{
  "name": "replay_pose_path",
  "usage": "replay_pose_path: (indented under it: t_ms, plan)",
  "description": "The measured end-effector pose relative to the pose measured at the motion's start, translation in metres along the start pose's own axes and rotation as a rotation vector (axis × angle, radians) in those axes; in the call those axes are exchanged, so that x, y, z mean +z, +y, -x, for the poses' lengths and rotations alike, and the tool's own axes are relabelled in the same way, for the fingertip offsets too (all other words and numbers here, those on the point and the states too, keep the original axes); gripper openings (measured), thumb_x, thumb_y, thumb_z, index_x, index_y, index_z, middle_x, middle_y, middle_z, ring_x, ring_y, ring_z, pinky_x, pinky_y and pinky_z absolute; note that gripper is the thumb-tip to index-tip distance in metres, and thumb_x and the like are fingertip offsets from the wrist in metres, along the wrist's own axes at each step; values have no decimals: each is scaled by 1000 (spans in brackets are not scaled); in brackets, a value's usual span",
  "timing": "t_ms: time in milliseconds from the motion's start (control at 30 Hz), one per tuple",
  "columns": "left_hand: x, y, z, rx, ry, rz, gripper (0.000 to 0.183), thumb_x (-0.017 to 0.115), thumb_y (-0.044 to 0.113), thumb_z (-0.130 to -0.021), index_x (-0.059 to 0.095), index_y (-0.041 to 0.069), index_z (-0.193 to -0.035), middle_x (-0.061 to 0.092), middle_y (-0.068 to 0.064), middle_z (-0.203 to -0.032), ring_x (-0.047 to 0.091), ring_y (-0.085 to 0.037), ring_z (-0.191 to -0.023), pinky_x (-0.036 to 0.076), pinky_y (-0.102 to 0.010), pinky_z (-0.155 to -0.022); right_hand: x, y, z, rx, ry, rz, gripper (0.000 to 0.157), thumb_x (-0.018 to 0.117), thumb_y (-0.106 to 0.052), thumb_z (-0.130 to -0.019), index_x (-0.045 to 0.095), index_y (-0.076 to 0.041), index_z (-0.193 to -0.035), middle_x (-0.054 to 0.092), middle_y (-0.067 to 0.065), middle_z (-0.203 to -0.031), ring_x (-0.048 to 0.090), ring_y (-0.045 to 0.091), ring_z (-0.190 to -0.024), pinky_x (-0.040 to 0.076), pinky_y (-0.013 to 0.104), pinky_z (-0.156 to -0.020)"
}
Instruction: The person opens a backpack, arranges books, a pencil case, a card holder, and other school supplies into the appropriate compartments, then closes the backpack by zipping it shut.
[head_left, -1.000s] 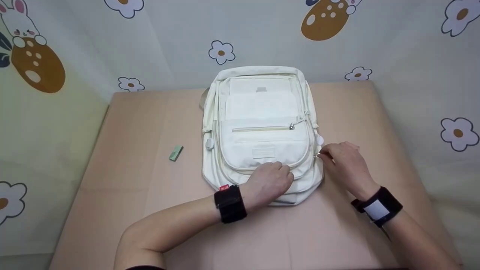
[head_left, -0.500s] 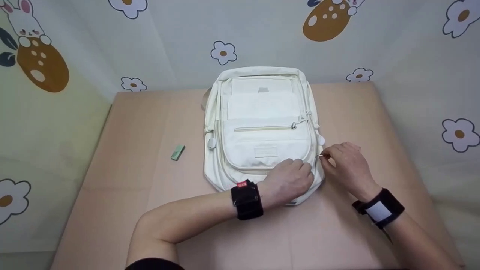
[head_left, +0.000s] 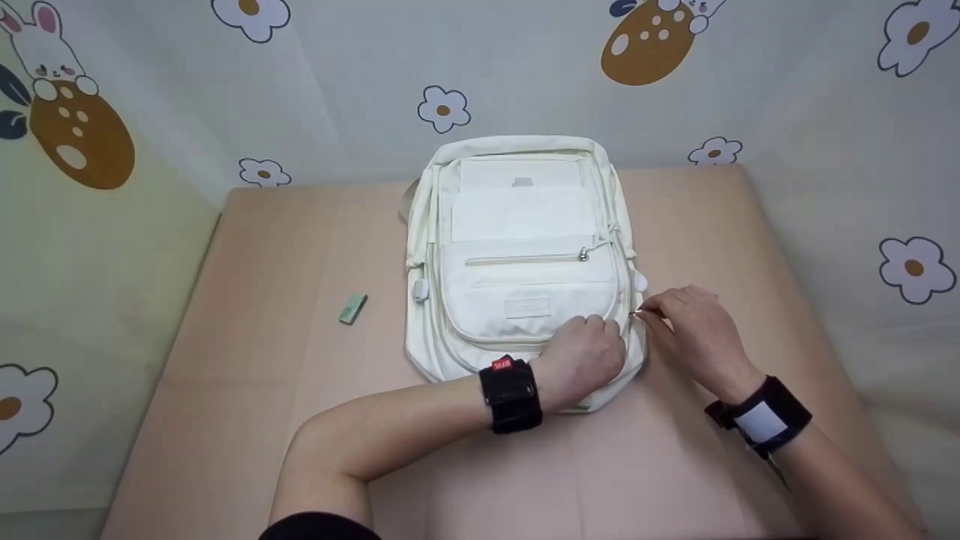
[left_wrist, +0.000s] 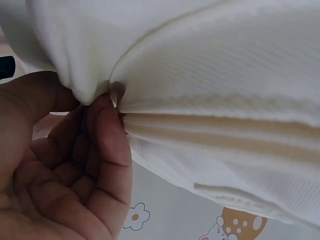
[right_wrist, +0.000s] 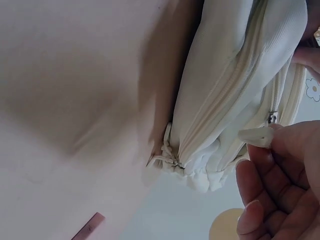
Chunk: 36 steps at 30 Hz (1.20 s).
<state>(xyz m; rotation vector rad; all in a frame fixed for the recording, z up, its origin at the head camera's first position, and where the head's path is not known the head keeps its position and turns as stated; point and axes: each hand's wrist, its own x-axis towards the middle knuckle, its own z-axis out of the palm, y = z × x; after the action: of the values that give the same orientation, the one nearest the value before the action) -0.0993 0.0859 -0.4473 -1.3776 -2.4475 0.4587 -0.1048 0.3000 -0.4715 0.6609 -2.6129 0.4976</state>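
A cream backpack point(head_left: 525, 202) lies front up on the table. My left hand point(head_left: 585, 360) is at the lower right of its front pocket. In the left wrist view, the thumb and fingertips point(left_wrist: 107, 120) pinch a fold of the bag's fabric beside a zipper seam point(left_wrist: 225, 130). At the bag's right edge, my right hand point(head_left: 694, 330) pinches a zipper pull point(right_wrist: 256, 135) between thumb and forefinger. The metal zipper slider point(right_wrist: 272, 117) shows just beyond those fingers in the right wrist view. The left hand covers part of the zipper line.
A small green block point(head_left: 353, 308) lies on the table point(head_left: 285, 420) left of the backpack. Across the bag's front runs a second zipper point(head_left: 525, 259). A patterned cloth point(head_left: 360, 75) hangs behind and along both sides of the table.
My left hand has moved right along the backpack's lower front, closer to the right hand. The right hand stays almost in place at the bag's right edge.
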Motion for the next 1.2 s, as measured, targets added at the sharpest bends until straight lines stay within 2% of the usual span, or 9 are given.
replay_pose_path:
  t_ms: [267, 600, 833, 1067, 1200]
  plan:
    - [-2, -4, -1, -2, -64, 109, 21, 51, 17, -102, 71, 19, -97, 61, 4, -91, 59, -12, -78, 49, -25, -60, 2, 12, -16, 42, -19, 20, 11, 79, -5, -88, 73, -4, -98, 71, 9, -86, 63, 27, -77, 49, 41, -69]
    - [-3, -6, 1, 12, -74, 126, 19, 53, 15, -101, 71, 20, -98, 61, 4, -93, 58, -12, -79, 49, -25, -60, 14, 27, -47, 119, 18, 28, 6, 73, -6, -94, 71, -2, -99, 70, 13, -91, 62, 32, -81, 48, 45, -71]
    - [-2, -7, 1, 0, -82, 144, 18, 54, 16, -101, 71, 20, -98, 61, 4, -94, 58, -12, -80, 49, -25, -60, 18, 27, -46, 147, 8, -35, 8, 71, -3, -94, 69, 0, -102, 67, 12, -94, 59, 30, -85, 46, 42, -74]
    - [1, -6, 2, 11, -35, 125, 19, 55, 17, -100, 73, 22, -96, 62, 4, -93, 59, -13, -80, 49, -26, -60, 20, 27, -46, 136, 23, -59, 7, 69, -1, -94, 68, 1, -100, 64, 12, -91, 56, 28, -86, 45, 39, -74]
    - [1, -5, 1, 8, -32, 125, 19, 55, 18, -100, 73, 22, -96, 62, 4, -93, 59, -12, -80, 49, -26, -59, 20, 28, -49, 142, 16, -52, 7, 71, -2, -94, 69, 0, -99, 63, 11, -93, 56, 28, -86, 44, 40, -73]
